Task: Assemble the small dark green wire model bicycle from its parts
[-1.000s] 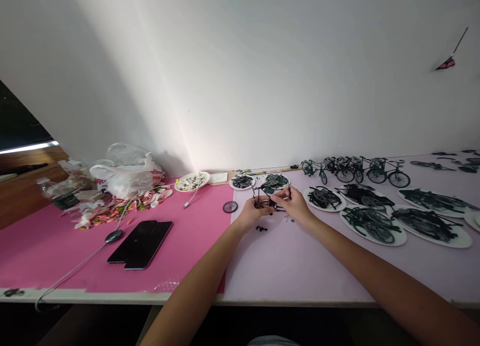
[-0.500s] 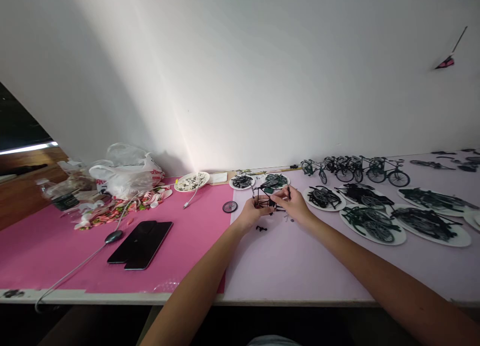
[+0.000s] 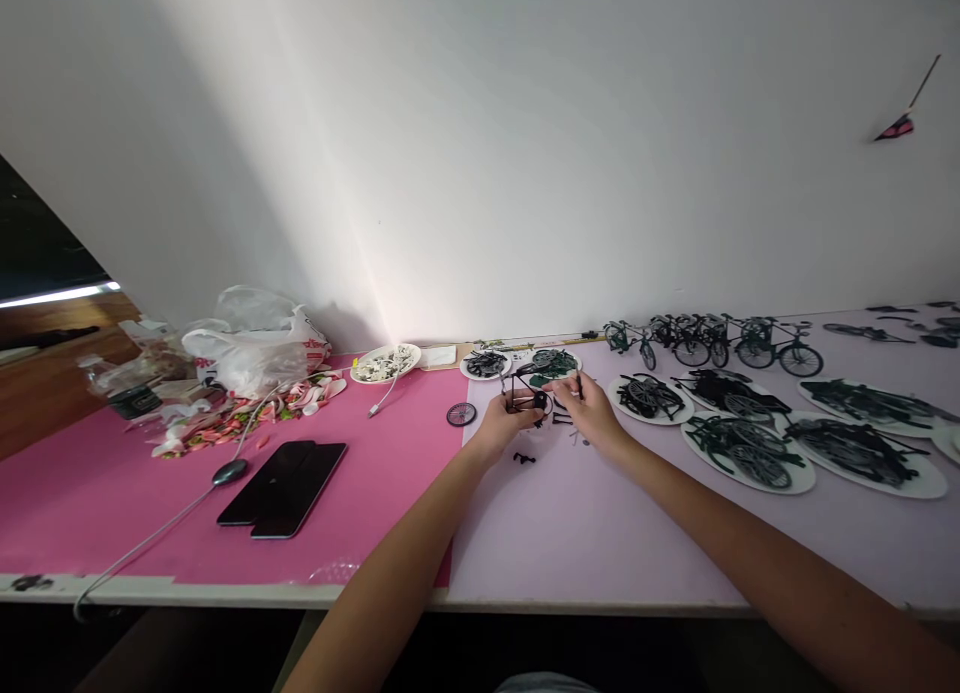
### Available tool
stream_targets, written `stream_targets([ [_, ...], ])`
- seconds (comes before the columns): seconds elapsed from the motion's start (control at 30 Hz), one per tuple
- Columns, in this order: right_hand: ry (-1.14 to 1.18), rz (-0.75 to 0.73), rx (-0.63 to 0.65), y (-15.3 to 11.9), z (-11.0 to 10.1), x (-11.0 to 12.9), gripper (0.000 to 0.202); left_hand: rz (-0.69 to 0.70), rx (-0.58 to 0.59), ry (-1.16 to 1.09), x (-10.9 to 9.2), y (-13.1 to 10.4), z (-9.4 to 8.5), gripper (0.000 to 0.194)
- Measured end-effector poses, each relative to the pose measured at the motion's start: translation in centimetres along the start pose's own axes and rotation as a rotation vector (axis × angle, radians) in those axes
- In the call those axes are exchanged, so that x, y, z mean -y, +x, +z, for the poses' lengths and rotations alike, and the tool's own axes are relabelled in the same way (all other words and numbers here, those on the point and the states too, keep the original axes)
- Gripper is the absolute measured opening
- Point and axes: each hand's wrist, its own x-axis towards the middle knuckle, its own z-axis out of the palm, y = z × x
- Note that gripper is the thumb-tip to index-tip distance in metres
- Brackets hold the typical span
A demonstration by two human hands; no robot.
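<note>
Right hand (image 3: 592,411): we are drawing its fingertips slightly back from the black bicycle frame (image 3: 529,370), uncovering a round black part (image 3: 540,401); its fingers are gripping a dark stick-like piece (image 3: 579,384).
Bearing of the change: we are judging that our left hand (image 3: 499,431) alone is now supporting the work.
Black phones (image 3: 285,488): they are overlapping at lower left, showing no lettering that we are able to read.
Loose black piece (image 3: 524,458): it is lying just below the hands.
Left-hand grip: we are clasping the bicycle frame, slightly right of centre and below mid-height.
Thin black pieces (image 3: 562,418): they are lying between the hands.
Spoked wheel (image 3: 461,414): it is lying just left of the left hand.
White plates (image 3: 930,481): at right, they are holding dark parts.
Plastic bag (image 3: 255,351): at middle left, it is showing red markings we are failing to read.
Standing bicycles (image 3: 752,345): they are lining up behind the plates.
</note>
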Motion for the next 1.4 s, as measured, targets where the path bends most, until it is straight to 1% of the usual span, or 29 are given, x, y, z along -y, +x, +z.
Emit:
stream_targets([
  [0.1,-0.107,-0.049,0.012,-0.3,0.0,0.1,0.036,0.027,-0.089,-0.019,-0.3,0.3,-0.5,0.049],
  [0.17,-0.195,-0.103,0.085,-0.6,0.1,-0.1,0.034,0.046,-0.164,-0.026,-0.5,0.6,-0.9,0.047],
  [0.23,-0.286,-0.16,0.188,-0.8,0.3,-0.5,0.033,0.062,-0.23,-0.053,-0.7,0.8,-1.2,0.047],
  [0.33,-0.408,-0.238,0.315,-1.1,0.8,-1.2,0.031,0.068,-0.271,-0.099,-1.1,0.9,-1.6,0.049],
  [0.4,-0.46,-0.266,0.357,-1.2,1.2,-1.5,0.03,0.061,-0.289,-0.112,-1.2,1.0,-1.7,0.049],
  [0.47,-0.493,-0.272,0.368,-1.2,1.6,-1.7,0.032,0.053,-0.311,-0.115,-1.3,1.0,-1.7,0.047],
  [0.7,-0.55,-0.284,0.351,-1.3,2.2,-2.0,0.039,0.058,-0.3,-0.094,-1.0,1.0,-1.4,0.048],
  [0.8,-0.551,-0.291,0.347,-1.3,2.3,-2.3,0.037,0.069,-0.284,-0.082,-0.9,0.9,-1.3,0.046],
  [0.93,-0.564,-0.292,0.372,-1.2,2.3,-2.4,0.033,0.078,-0.259,-0.057,-0.9,0.7,-1.2,0.042],
  [1.07,-0.601,-0.276,0.394,-1.1,1.9,-2.4,0.025,0.067,-0.242,-0.028,-0.9,0.5,-1.1,0.038],
  [1.27,-0.605,-0.223,0.374,-1.1,1.1,-2.5,0.021,0.059,-0.213,-0.03,-0.7,0.5,-1.2,0.044],
  [1.4,-0.615,-0.188,0.379,-1.1,0.9,-2.4,0.021,0.046,-0.213,-0.014,-0.6,0.5,-1.1,0.047],
])
